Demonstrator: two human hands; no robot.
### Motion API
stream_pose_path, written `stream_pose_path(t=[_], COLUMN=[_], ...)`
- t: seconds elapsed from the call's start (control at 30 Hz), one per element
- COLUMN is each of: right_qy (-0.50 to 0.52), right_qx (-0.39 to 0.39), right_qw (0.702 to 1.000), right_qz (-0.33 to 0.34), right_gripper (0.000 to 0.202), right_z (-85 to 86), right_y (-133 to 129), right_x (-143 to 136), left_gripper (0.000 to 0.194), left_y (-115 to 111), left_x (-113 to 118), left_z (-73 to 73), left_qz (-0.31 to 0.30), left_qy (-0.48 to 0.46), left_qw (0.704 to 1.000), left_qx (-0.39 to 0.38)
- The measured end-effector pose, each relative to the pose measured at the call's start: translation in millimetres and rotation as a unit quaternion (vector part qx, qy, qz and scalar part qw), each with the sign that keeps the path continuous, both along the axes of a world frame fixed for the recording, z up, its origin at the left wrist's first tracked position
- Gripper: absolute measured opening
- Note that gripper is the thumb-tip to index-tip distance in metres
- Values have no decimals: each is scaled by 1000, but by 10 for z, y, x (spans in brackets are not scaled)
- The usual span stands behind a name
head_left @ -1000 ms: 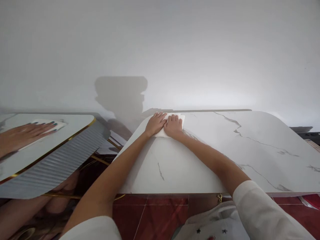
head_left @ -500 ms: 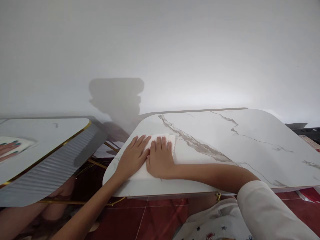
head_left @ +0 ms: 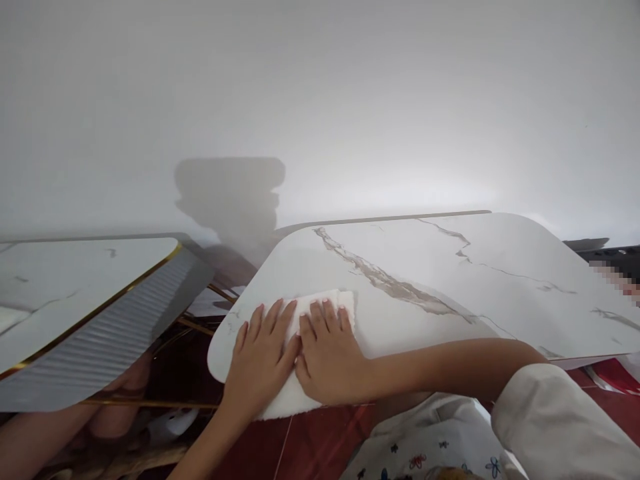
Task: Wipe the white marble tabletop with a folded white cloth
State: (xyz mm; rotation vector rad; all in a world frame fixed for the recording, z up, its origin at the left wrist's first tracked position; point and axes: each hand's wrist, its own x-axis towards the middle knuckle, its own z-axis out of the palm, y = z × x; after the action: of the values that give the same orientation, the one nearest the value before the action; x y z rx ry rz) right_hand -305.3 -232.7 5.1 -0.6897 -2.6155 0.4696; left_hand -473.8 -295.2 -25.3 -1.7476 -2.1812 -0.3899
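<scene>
A white cloth (head_left: 290, 402) lies on the marble-patterned tabletop (head_left: 425, 260), its near part reaching past the front edge. My left hand (head_left: 261, 357) rests flat on the cloth's left side, fingers stretched and a little spread. Beside it, my right hand (head_left: 333, 357) presses flat on the cloth, fingers also extended. The two thumbs meet or nearly meet in the middle. Much of the cloth is hidden under my palms.
At left stands a second white marble-patterned table (head_left: 110, 267) with gold trim and a ribbed grey side, part of a white cloth (head_left: 11, 319) on it. A person's legs (head_left: 107, 420) show below. Behind rises a pale wall (head_left: 400, 107); red floor tiles (head_left: 260, 447) lie underneath.
Both my hands and the cloth have slid toward me, to the tabletop's near edge. On the left table, another person's hand has left the view and the cloth there has shifted left.
</scene>
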Motion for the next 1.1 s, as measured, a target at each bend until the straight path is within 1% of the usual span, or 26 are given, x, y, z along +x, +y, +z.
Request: stream_pose_path(t=[0.1,0.2,0.37,0.53,0.73,0.9,1.1], right_qy=[-7,-14,-23,-20,-12,-17,-18], right_qx=[-3,-9,-3,19,36,42,52], right_qw=[1000,1000,999,998,994,993,993], right_qz=[-10,-22,-49,-61,-99,-113,-101], right_gripper=[61,60,58,54,51,50,47], right_z=[-8,-3,6,-5,-20,-36,-48], right_y=[72,224,678,1142,1556,1839,2164], right_x=[63,23,-206,-438,-700,-868,-968], left_gripper=[62,59,55,55,51,48,45], left_y=[105,318,841,1329,1852,2162,2460], left_x=[86,61,-76,-204,-469,-655,-740], left_z=[-5,13,110,223,267,261,213], left_qz=[-1,0,-21,2,-33,-83,-73], left_qy=[-3,-14,-30,-49,-74,-89,-54], left_qw=[1000,1000,999,998,997,993,996], left_qx=[-4,-13,-26,-38,-20,10,26])
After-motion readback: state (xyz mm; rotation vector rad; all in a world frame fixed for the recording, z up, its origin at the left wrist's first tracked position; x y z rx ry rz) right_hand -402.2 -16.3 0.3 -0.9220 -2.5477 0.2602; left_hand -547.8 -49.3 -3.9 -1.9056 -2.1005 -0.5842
